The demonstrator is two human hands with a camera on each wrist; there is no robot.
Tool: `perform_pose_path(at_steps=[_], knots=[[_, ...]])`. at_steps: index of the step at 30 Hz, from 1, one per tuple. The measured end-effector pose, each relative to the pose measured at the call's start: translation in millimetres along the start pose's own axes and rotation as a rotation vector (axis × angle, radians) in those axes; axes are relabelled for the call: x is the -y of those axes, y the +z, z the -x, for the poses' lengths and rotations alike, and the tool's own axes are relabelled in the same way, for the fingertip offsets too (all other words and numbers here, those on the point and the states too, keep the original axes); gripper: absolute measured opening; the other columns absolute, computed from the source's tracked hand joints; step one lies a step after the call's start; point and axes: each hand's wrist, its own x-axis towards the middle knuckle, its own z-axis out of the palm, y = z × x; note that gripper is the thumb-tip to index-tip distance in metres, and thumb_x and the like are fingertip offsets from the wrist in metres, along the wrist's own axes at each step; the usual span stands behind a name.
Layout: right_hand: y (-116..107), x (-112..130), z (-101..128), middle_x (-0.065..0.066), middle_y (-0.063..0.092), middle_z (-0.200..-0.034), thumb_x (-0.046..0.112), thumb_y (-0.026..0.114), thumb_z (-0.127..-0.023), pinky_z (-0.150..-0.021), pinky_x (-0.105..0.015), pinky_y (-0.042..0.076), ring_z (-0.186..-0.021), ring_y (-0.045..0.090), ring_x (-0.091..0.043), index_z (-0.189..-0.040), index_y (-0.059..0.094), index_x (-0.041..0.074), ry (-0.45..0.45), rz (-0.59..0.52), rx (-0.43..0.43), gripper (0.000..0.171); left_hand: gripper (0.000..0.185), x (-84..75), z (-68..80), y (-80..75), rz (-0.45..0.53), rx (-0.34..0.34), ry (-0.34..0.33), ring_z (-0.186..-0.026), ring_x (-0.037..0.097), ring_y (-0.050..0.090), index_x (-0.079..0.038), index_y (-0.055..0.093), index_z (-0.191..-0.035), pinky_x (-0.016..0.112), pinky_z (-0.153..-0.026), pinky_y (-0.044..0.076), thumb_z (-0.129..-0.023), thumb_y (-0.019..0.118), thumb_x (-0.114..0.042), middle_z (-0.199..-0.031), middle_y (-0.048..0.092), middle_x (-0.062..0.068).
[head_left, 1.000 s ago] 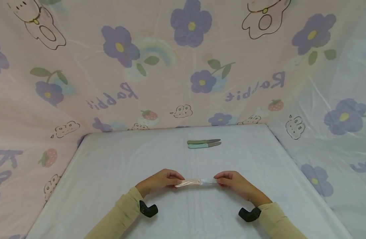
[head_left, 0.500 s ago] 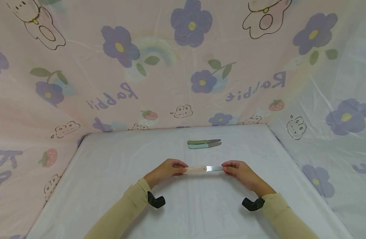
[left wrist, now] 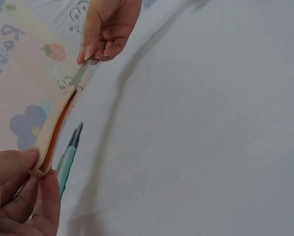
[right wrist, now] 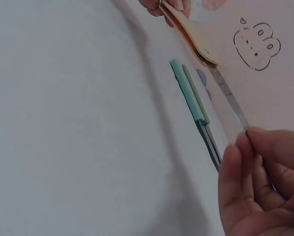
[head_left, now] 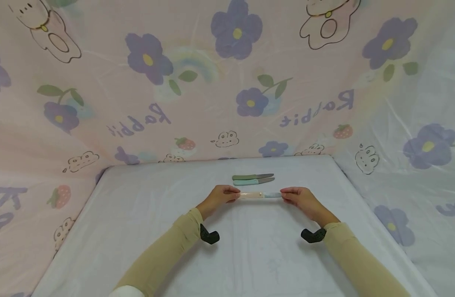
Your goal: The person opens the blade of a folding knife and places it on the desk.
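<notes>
A folding knife (head_left: 252, 195) with a pale peach handle is unfolded and held level above the white table, between both hands. My left hand (head_left: 221, 198) pinches the butt of its handle (left wrist: 56, 128) with thumb and fingers. At the other end, my right hand (head_left: 304, 201) pinches the tip of the blade (right wrist: 228, 93). The handle's slot shows orange inside in both wrist views. Just beyond it, a mint-handled knife (head_left: 246, 182) and a green-handled knife (head_left: 244, 177) lie side by side, blades pointing right.
The white-covered table (head_left: 168, 255) reaches back to a fabric wall (head_left: 198, 103) printed with flowers and rabbits. More of this fabric hangs at the left and right sides. A black device (head_left: 209, 236) sits on the left wrist, another black device (head_left: 313, 236) on the right.
Both hands have moved away from the body and slightly right, carrying the peach knife close to the two lying knives. Those two have stayed in place.
</notes>
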Motion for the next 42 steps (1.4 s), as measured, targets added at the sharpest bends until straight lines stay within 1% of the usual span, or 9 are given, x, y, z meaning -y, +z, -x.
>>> perform_pose_path(at_steps=[5, 8, 11, 15, 20, 25, 32, 36, 42], knots=[[-6.1, 0.7, -11.2, -0.023, 0.050, -0.128, 0.012, 0.062, -0.090, -0.087, -0.029, 0.049, -0.097, 0.059, -0.014, -0.124, 0.052, -0.009, 0.011, 0.023, -0.034, 0.041, 0.029, 5.4, -11.3, -1.2, 0.077, -0.047, 0.065, -0.092, 0.016, 0.063, 0.008, 0.062, -0.111, 0.027, -0.081, 0.051, -0.085, 0.066, -0.002, -0.109, 0.064, 0.017], [-7.7, 0.3, -17.3, -0.024, 0.051, -0.127, 0.010, 0.060, -0.091, -0.087, -0.029, 0.049, -0.092, 0.060, -0.010, -0.125, 0.051, -0.010, 0.010, 0.018, -0.050, 0.040, 0.028, 3.8, -12.3, -0.7, 0.075, -0.058, 0.079, -0.094, 0.018, 0.062, 0.010, 0.061, -0.111, 0.027, -0.082, 0.051, -0.085, 0.065, 0.001, -0.111, 0.062, 0.021], [-7.9, -0.9, -22.5, -0.023, 0.054, -0.122, 0.008, 0.060, -0.091, -0.085, -0.029, 0.050, -0.091, 0.061, -0.011, -0.124, 0.052, -0.011, 0.010, 0.008, -0.074, 0.039, 0.026, 6.2, -15.9, 0.8, 0.000, -0.089, 0.109, -0.095, 0.017, 0.061, 0.006, 0.064, -0.109, 0.026, -0.082, 0.050, -0.084, 0.066, -0.001, -0.108, 0.064, 0.018], [-4.5, -0.1, -29.1, -0.019, 0.058, -0.118, 0.007, 0.060, -0.091, -0.085, -0.030, 0.050, -0.093, 0.062, -0.015, -0.123, 0.053, -0.011, 0.016, 0.020, -0.091, 0.037, 0.022, 11.7, -21.2, 1.3, -0.103, -0.160, 0.149, -0.094, 0.016, 0.060, 0.000, 0.067, -0.105, 0.026, -0.081, 0.049, -0.084, 0.068, -0.004, -0.101, 0.067, 0.010], [0.2, 2.7, -39.6, -0.020, 0.058, -0.117, 0.007, 0.059, -0.091, -0.084, -0.029, 0.051, -0.092, 0.062, -0.015, -0.122, 0.053, -0.011, 0.020, 0.054, -0.094, 0.036, 0.020, 15.6, -24.8, 0.6, -0.152, -0.211, 0.164, -0.094, 0.016, 0.060, -0.002, 0.068, -0.103, 0.029, -0.082, 0.049, -0.084, 0.068, -0.005, -0.099, 0.067, 0.007], [1.4, 3.3, -47.5, -0.020, 0.060, -0.113, 0.006, 0.060, -0.090, -0.082, -0.029, 0.051, -0.091, 0.062, -0.016, -0.118, 0.056, -0.011, 0.019, 0.086, -0.111, 0.033, 0.019, 18.5, -26.2, 1.7, -0.195, -0.222, 0.160, -0.095, 0.017, 0.059, -0.004, 0.068, -0.102, 0.031, -0.084, 0.049, -0.084, 0.069, -0.008, -0.098, 0.067, 0.005], [2.2, -0.4, -52.1, -0.016, 0.060, -0.115, 0.009, 0.062, -0.089, -0.082, -0.026, 0.051, -0.096, 0.060, -0.015, -0.115, 0.061, -0.005, 0.008, 0.207, -0.111, 0.030, 0.018, 22.9, -27.9, 3.5, -0.244, -0.243, 0.202, -0.095, 0.017, 0.060, -0.003, 0.069, -0.101, 0.031, -0.084, 0.049, -0.084, 0.069, -0.009, -0.096, 0.068, 0.005], [3.4, -1.8, -53.5, -0.018, 0.060, -0.115, 0.006, 0.062, -0.089, -0.081, -0.025, 0.051, -0.097, 0.059, -0.015, -0.114, 0.060, -0.007, -0.023, 0.216, -0.103, 0.028, 0.018, 22.3, -28.3, 5.0, -0.261, -0.267, 0.211, -0.094, 0.017, 0.060, -0.002, 0.069, -0.101, 0.031, -0.083, 0.049, -0.084, 0.069, -0.007, -0.096, 0.067, 0.005], [4.8, -2.5, -53.4, -0.020, 0.061, -0.111, 0.004, 0.060, -0.089, -0.077, -0.022, 0.051, -0.090, 0.059, -0.011, -0.113, 0.059, -0.010, -0.063, 0.217, -0.101, 0.028, 0.018, 22.0, -29.8, 7.8, -0.299, -0.286, 0.229, -0.092, 0.017, 0.061, -0.001, 0.068, -0.101, 0.031, -0.083, 0.049, -0.084, 0.068, -0.006, -0.096, 0.067, 0.006]])
